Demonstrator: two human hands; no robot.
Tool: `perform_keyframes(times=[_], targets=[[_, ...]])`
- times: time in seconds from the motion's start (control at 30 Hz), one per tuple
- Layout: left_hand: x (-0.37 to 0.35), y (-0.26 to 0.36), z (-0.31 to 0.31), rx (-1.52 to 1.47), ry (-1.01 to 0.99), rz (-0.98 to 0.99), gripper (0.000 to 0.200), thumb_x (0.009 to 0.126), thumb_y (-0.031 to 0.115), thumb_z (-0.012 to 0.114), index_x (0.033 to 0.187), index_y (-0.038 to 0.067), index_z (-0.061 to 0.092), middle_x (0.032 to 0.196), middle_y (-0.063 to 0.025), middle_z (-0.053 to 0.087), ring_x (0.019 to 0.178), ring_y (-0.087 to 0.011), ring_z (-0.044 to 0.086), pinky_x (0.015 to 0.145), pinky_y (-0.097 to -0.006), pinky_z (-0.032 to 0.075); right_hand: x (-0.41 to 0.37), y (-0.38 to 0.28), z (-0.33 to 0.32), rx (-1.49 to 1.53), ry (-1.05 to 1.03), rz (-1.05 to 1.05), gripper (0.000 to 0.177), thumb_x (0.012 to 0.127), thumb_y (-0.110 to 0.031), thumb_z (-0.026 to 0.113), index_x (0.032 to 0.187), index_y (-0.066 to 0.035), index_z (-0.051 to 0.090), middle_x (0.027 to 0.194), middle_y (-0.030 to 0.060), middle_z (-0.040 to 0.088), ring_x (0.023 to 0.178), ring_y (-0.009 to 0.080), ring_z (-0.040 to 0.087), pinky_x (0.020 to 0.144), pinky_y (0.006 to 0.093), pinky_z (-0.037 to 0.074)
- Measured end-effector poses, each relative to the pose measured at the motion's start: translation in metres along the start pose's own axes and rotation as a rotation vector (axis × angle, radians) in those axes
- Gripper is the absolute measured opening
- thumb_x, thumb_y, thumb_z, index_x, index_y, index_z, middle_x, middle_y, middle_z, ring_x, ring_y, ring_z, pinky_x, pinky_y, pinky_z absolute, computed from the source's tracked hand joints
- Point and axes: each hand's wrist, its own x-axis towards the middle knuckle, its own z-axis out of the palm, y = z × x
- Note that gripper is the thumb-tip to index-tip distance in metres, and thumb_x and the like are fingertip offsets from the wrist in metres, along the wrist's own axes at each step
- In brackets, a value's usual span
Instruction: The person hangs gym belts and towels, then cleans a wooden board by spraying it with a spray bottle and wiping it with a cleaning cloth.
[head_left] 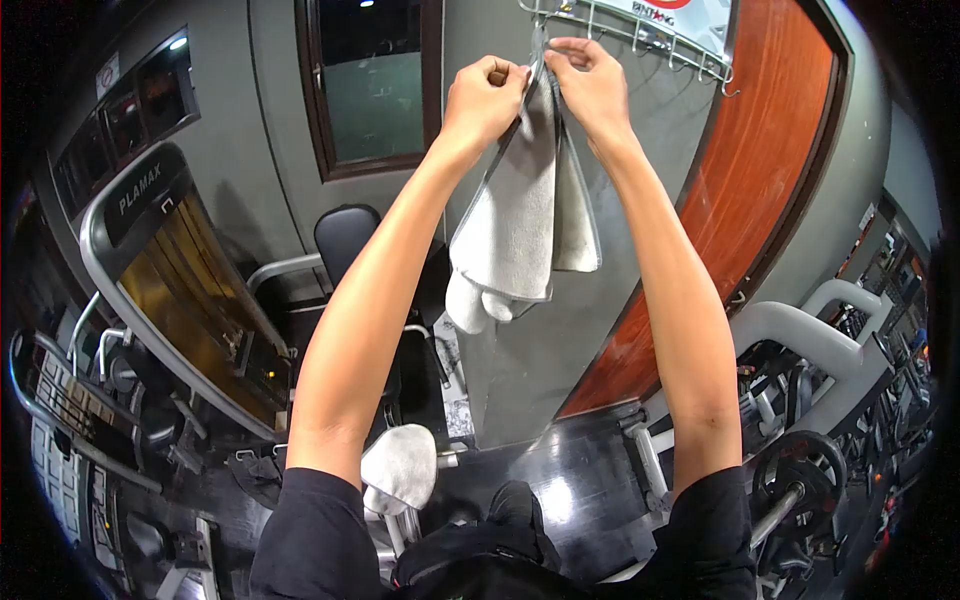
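A pale grey cloth (515, 215) with darker stitched edges hangs in folds from a wall-mounted hook rack (650, 40), its top gathered at a hook near the rack's left end. My left hand (485, 100) is closed, pinching the cloth's edge just below the hook. On the other side, my right hand (595, 90) has thumb and forefinger at the cloth's upper edge, the other fingers curled. Both arms reach up and forward. The exact grip of the right fingertips is partly hidden by the folds.
Another pale cloth (400, 465) lies on a piece of equipment below my left arm. A weight machine (140, 220) stands at left, a black padded seat (347, 235) behind it. A wooden door (740, 190) is at right, near a weight plate (800, 480).
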Motion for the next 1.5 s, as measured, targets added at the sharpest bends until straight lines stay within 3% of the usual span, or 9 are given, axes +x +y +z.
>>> perform_keyframes(times=[0.23, 0.37, 0.5, 0.67, 0.77, 0.9, 1.13, 1.27, 1.5], targets=[[-0.132, -0.018, -0.067, -0.043, -0.050, -0.024, 0.014, 0.093, 0.017, 0.056, 0.091, 0.003, 0.059, 0.072, 0.0025, 0.054, 0.059, -0.0039, 0.050, 0.051, -0.0205, 0.038, -0.129, 0.000, 0.005, -0.051, 0.097, -0.573, 0.012, 0.076, 0.002, 0.060, 0.082, -0.007, 0.066, 0.081, 0.0069, 0.059, 0.069, 0.0191, 0.056, 0.061, 0.0290, 0.046], [-0.228, -0.034, -0.093, -0.067, 0.016, -0.229, 0.011, 0.092, 0.011, 0.057, 0.088, 0.001, 0.057, 0.074, 0.0013, 0.056, 0.061, -0.0042, 0.049, 0.056, -0.0212, 0.042, -0.245, 0.020, 0.021, 0.106, -0.243, -0.247, 0.013, 0.076, 0.004, 0.060, 0.082, -0.006, 0.066, 0.078, 0.0054, 0.059, 0.063, 0.0179, 0.056, 0.053, 0.0265, 0.045], [-0.327, -0.066, -0.109, -0.007, 0.157, -0.393, 0.007, 0.090, 0.006, 0.058, 0.087, -0.001, 0.058, 0.079, -0.0011, 0.056, 0.066, -0.0039, 0.049, 0.058, -0.0188, 0.040, -0.345, 0.032, 0.045, 0.108, -0.668, 0.253, 0.024, 0.077, -0.011, 0.069, 0.100, -0.006, 0.065, 0.096, 0.0110, 0.060, 0.083, 0.0253, 0.061, 0.070, 0.0315, 0.050], [-0.418, -0.076, -0.116, 0.354, 0.269, -0.554, 0.010, 0.083, 0.004, 0.061, 0.092, 0.000, 0.061, 0.093, -0.0106, 0.057, 0.086, -0.0208, 0.057, 0.076, -0.0308, 0.045, -0.445, 0.034, 0.057, -0.230, -1.127, 0.214, 0.089, 0.069, -0.042, 0.075, 0.142, -0.012, 0.034, 0.145, 0.0193, 0.027, 0.128, 0.0401, 0.034, 0.105, 0.0524, 0.030], [-0.455, -0.084, -0.119, 0.501, 0.236, -0.577, 0.018, 0.081, 0.005, 0.060, 0.099, 0.003, 0.060, 0.107, -0.0153, 0.053, 0.105, -0.0307, 0.050, 0.090, -0.0383, 0.041, -0.490, 0.047, 0.062, -0.299, -1.208, 0.082, 0.070, 0.078, -0.034, 0.069, 0.138, -0.010, 0.041, 0.137, 0.0207, 0.041, 0.126, 0.0418, 0.040, 0.107, 0.0500, 0.030], [-0.473, -0.081, -0.120, 0.495, 0.293, -0.631, 0.029, 0.083, 0.003, 0.056, 0.112, 0.004, 0.056, 0.115, -0.0190, 0.048, 0.110, -0.0340, 0.048, 0.098, -0.0398, 0.037, -0.498, 0.049, 0.061, -0.256, -1.062, 0.034, 0.052, 0.084, -0.024, 0.062, 0.132, -0.011, 0.049, 0.131, 0.0188, 0.050, 0.121, 0.0415, 0.046, 0.105, 0.0477, 0.034], [-0.487, -0.082, -0.122, 0.598, 0.419, -0.645, 0.026, 0.086, 0.001, 0.051, 0.111, 0.003, 0.056, 0.107, -0.0162, 0.049, 0.099, -0.0296, 0.051, 0.087, -0.0373, 0.042, -0.488, 0.063, 0.059, 0.006, -0.988, 0.498, 0.024, 0.087, -0.019, 0.058, 0.107, -0.009, 0.067, 0.122, 0.0141, 0.059, 0.118, 0.0337, 0.052, 0.098, 0.0428, 0.041], [-0.496, -0.080, -0.118, 0.500, 0.511, -0.685, 0.023, 0.088, 0.002, 0.048, 0.111, 0.002, 0.054, 0.106, -0.0149, 0.049, 0.094, -0.0263, 0.052, 0.082, -0.0352, 0.044, -0.473, 0.034, 0.063, -0.222, -0.928, -0.077, 0.046, 0.075, -0.034, 0.070, 0.114, -0.012, 0.063, 0.106, 0.0074, 0.057, 0.100, 0.0252, 0.050, 0.082, 0.0379, 0.038], [-0.524, -0.101, -0.117, 0.204, 0.729, -0.753, 0.020, 0.098, 0.011, 0.043, 0.116, 0.002, 0.046, 0.104, -0.0070, 0.047, 0.094, -0.0153, 0.054, 0.079, -0.0279, 0.049, -0.495, 0.018, 0.081, -0.318, -1.022, -0.080, 0.065, 0.067, -0.024, 0.075, 0.127, -0.014, 0.054, 0.100, 0.0074, 0.050, 0.092, 0.0257, 0.049, 0.081, 0.0392, 0.041]])
